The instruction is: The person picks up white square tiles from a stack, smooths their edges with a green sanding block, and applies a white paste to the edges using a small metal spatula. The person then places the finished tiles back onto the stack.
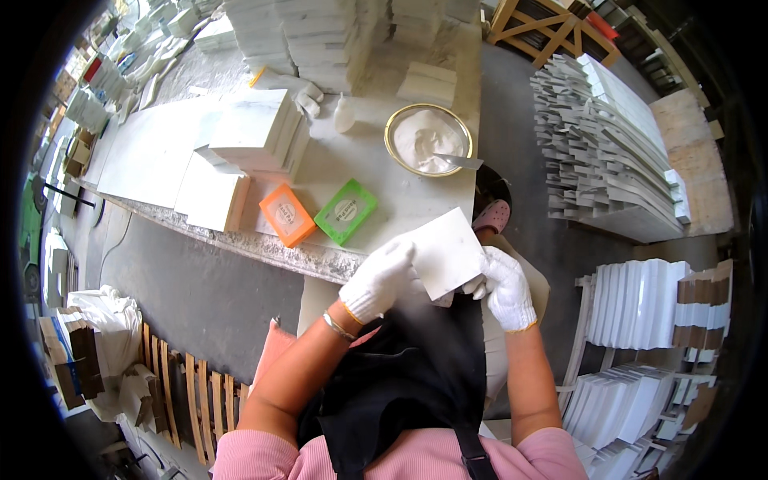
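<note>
A square white stone tile (445, 254) is held tilted in front of my black apron, just off the table's near edge. My right hand (507, 290), in a white knit glove, grips the tile's right edge and lower corner. At the opposite edge, my gloved left hand (379, 277) is closed against the tile; its fingertips are partly blurred. On the table in front of me lie an orange hand pad (286, 215) and a green one (346, 212). Beyond them stands a gold-rimmed bowl (392, 142) of white powder or paste, with a putty knife (459, 161) resting in it.
White tiles (254, 128) are stacked on the table (384, 210), left of a small white bottle (344, 115) and a spare glove (308, 100). Thin stone pieces (600, 152) fill a pallet on the right. More stacked tiles (636, 304) stand nearer. A wooden slatted pallet (190, 384) is lower left.
</note>
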